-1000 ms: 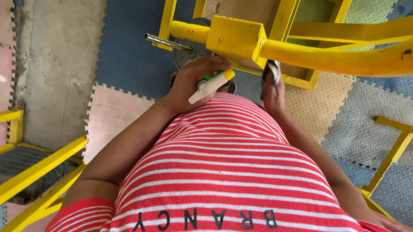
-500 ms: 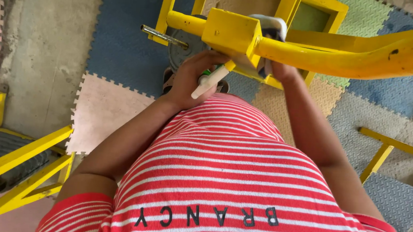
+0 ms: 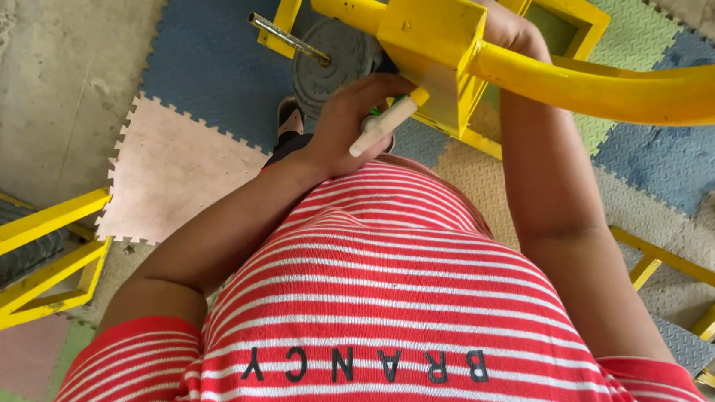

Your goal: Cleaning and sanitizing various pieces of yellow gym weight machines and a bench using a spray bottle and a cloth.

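A yellow metal frame point(image 3: 575, 78) crosses the top of the view, above foam floor mats point(image 3: 207, 50) and a grey weight plate point(image 3: 336, 53) on its peg. The right hand point(image 3: 510, 29) reaches over the frame's box joint — whether it grips anything cannot be told. The left hand point(image 3: 351, 123) is closed around a white marker point(image 3: 386, 122), just under the joint — its long axis slants, yellow-tipped end pointing up-right toward the frame.

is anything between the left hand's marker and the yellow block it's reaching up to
Nothing visible stands between them. The left hand holds the white marker with its yellow end right at the underside of the yellow block. The right hand rests on top, behind the block.
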